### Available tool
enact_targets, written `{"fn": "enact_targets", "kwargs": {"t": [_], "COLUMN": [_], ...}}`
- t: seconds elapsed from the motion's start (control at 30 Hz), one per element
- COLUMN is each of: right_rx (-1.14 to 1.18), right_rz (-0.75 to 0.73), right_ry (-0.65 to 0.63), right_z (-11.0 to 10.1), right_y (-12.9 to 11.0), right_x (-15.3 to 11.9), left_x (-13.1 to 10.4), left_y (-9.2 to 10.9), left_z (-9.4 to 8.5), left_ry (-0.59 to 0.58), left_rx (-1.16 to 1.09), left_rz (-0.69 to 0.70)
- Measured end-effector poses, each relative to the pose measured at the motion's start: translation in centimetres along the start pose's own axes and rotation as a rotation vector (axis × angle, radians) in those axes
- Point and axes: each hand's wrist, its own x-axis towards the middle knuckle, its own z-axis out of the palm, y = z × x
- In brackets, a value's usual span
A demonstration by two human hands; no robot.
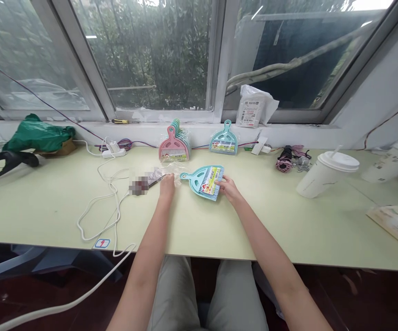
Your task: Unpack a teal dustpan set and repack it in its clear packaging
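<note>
A turquoise dustpan with a blue-bristled brush and a colourful label card lies tilted over the table, its handle pointing left. My right hand grips it by the bristle end, fingers closed on the edge. Just left of the handle, my left hand is closed on a crumpled clear plastic bag. Behind the hands stands a row of packed dustpan sets, a pink dustpan in front and green ones behind it. Another turquoise dustpan set leans against the wall to their right.
White cables loop over the table on the left, near a power strip and a green bag. On the right are a folded umbrella, a lidded white cup and a paper package. A screwdriver rests on the sill.
</note>
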Motion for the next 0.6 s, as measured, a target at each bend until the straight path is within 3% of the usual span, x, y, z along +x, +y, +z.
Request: {"fn": "enact_targets", "kwargs": {"t": [0.13,0.3,0.37,0.47,0.6], "right_rx": [0.059,0.092,0.094,0.103,0.148], "right_rz": [-0.012,-0.05,-0.069,-0.096,-0.133], "right_ry": [0.006,-0.089,-0.073,-0.027,-0.028], "right_z": [0.7,1.8,2.1,2.4,2.6], "right_y": [0.4,0.7,0.8,0.9,1.0], "right_x": [-0.4,-1.2,-1.4,-1.5,-1.5], "left_x": [-0.1,-0.7,-0.9,-1.2,-2.2], "left_y": [0.4,1.9,2.5,3.6,5.5], "left_z": [-0.5,-1.3,-1.4,-1.6,-2.3], "left_ry": [0.123,0.237,0.256,0.254,0.166], "left_rx": [-0.08,-0.167,-0.186,-0.263,-0.384], "left_rz": [-0.003,0.136,0.187,0.29,0.398]}}
